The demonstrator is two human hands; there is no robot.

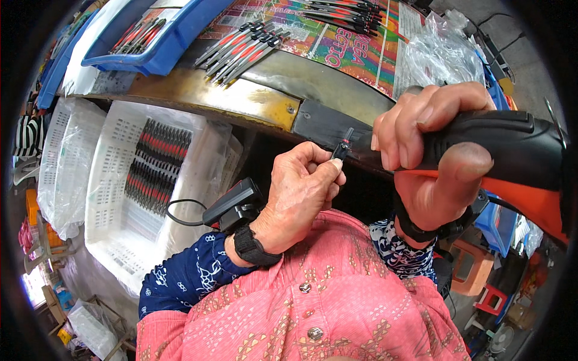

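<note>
My left hand [298, 195] pinches a small black piece with a thin tip [342, 148] between thumb and fingertips. Its exact kind is too small to make out. Close on its right is the tapered nose of a black and orange power tool [503, 137]; whether the two touch, I cannot tell. My right hand [430, 129] wraps around the tool's black body from the near side, with the thumb below and the fingers over the top. Both hands are in front of the metal edge of the workbench [241, 96].
Black, red and grey pen-like pieces [245, 51] lie on the bench, and another bundle [346, 15] lies farther back. A blue tray [150, 63] holds more. Left below stands a white crate [99, 192] with rows of black and red pieces [159, 150]. Clear plastic bags [442, 51] lie at right.
</note>
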